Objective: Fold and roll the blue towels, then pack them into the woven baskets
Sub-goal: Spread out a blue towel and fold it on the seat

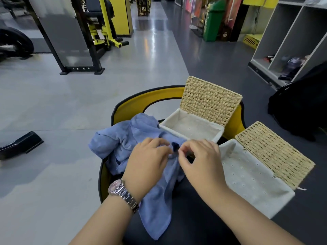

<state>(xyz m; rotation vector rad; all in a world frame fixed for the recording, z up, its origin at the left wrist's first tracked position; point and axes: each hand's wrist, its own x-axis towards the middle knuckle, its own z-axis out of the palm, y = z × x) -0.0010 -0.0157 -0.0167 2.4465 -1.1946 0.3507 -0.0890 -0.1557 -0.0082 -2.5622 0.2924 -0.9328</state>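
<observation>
Head view: a soft, crumpled blue towel [123,138] lies heaped on a black padded seat [191,209] with a curved yellow, black-edged back [155,98]. The towel's bulk sits at the seat's left edge, and one limp corner hangs toward the near edge. The left hand [148,161], a metal link watch [123,193] on its wrist, pinches a fold of the towel between curled fingers. The right hand [200,160], just beside it, pinches the same fold with fingertips curled. Two rectangular baskets of coarse straw weave stand open, lids tilted up, lined with white dotted cloth: the far basket [192,128] against the seat's back, touching the towel, and the near basket [251,175] at the right edge.
</observation>
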